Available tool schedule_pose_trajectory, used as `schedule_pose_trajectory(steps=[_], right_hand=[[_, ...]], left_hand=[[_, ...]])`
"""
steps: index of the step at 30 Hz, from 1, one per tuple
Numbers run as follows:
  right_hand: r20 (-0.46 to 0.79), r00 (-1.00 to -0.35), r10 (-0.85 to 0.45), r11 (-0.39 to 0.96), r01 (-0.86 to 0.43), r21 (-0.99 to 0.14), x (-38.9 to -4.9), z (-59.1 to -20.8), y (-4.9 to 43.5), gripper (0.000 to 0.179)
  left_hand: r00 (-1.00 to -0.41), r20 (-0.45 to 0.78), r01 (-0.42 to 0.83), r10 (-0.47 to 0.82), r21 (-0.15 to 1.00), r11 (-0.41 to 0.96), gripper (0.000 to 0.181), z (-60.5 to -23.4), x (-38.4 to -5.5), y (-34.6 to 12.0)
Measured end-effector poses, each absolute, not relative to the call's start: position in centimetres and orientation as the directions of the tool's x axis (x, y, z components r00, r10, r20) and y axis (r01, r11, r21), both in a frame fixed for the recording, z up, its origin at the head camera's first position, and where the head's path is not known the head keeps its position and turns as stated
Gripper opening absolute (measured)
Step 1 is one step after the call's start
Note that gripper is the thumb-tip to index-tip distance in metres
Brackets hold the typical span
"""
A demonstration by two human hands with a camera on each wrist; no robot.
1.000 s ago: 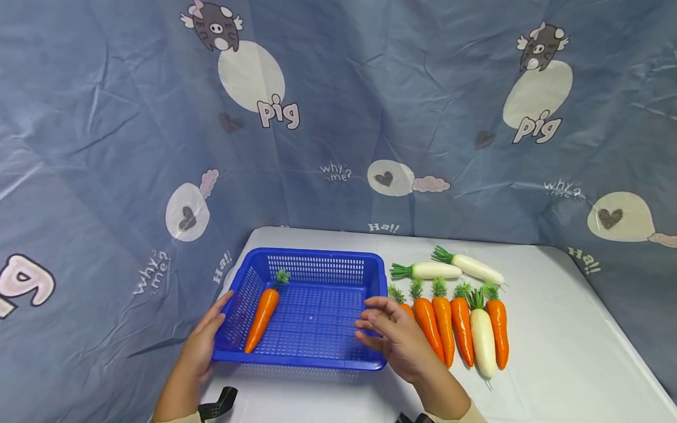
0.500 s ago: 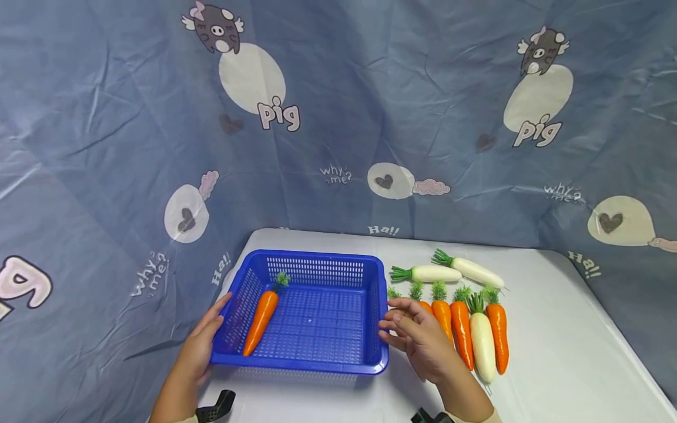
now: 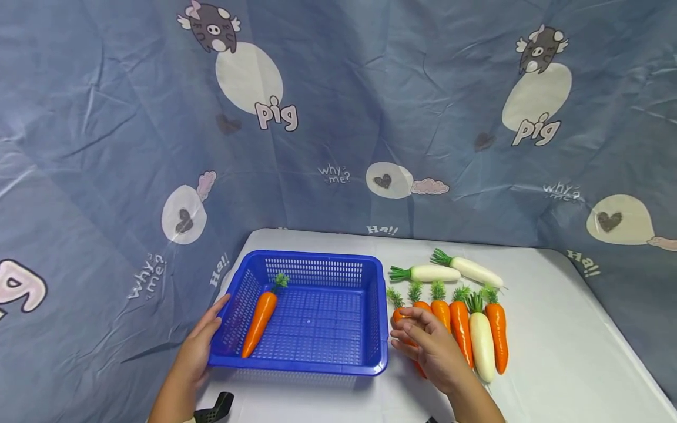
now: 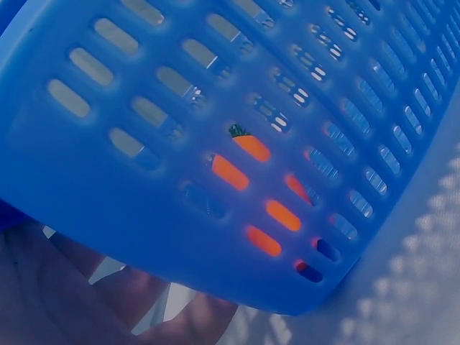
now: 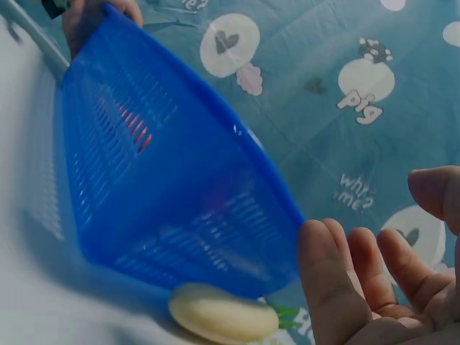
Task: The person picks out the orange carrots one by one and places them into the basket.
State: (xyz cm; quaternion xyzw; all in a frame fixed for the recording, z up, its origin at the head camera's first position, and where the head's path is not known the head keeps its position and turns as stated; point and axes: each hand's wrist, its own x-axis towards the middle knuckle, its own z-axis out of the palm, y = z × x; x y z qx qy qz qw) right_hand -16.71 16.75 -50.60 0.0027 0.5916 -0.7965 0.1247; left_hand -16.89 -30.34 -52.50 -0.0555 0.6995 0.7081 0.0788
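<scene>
A blue plastic basket (image 3: 375, 352) with slotted sides stands on the white table, one orange carrot (image 3: 260, 323) lying along its left inside. My left hand (image 3: 197, 346) rests against the basket's left rim, its fingers fairly straight along the outside. In the left wrist view some of its fingers (image 4: 190, 316) show past the basket's lower edge. My right hand (image 3: 431, 346), fingers loosely bent and thumb apart, hovers over the leftmost carrot (image 3: 399, 315) of a row and holds nothing. It partly hides that carrot and its neighbours.
Right of the basket lie several carrots (image 3: 461, 332) and a white radish (image 3: 482, 346), tops pointing away from me. Behind them are two more white radishes (image 3: 433, 273). A patterned blue cloth (image 3: 317, 117) hangs around the table's back and sides.
My right hand has moved from over the basket's right side, past its rim, to the right over the carrots. My left hand stays at the left rim.
</scene>
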Motion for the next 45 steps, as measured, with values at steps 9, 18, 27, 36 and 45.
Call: schedule_pose_trajectory(steps=[9, 18, 27, 36, 45], right_hand=[[-0.188, -0.979, -0.076, -0.233, 0.201, -0.952, -16.4, -50.9, 18.1, 0.041], [-0.216, -0.976, -0.011, -0.142, 0.215, -0.966, -16.2, -51.4, 19.4, 0.049], [-0.178, -0.983, 0.046, -0.073, 0.174, -0.982, -16.0, -51.5, 21.1, 0.047], [-0.138, -0.989, 0.061, -0.021, 0.137, -0.99, -15.8, -51.3, 23.1, 0.049], [-0.089, -0.994, 0.068, 0.059, 0.093, -0.994, -15.8, -51.2, 24.5, 0.049]], left_hand=[[-0.977, -0.213, -0.213, 0.02, 0.977, 0.018, 0.053, -52.5, -17.0, -30.4], [-0.974, -0.227, -0.227, 0.007, 0.974, 0.027, 0.054, -52.6, -16.8, -30.6], [-0.975, -0.222, -0.221, 0.014, 0.975, 0.034, 0.054, -52.6, -16.9, -30.6], [-0.977, -0.214, -0.214, 0.02, 0.977, 0.005, 0.054, -52.7, -16.8, -30.5], [-0.981, -0.192, -0.192, 0.023, 0.981, 0.011, 0.053, -52.6, -16.8, -30.4]])
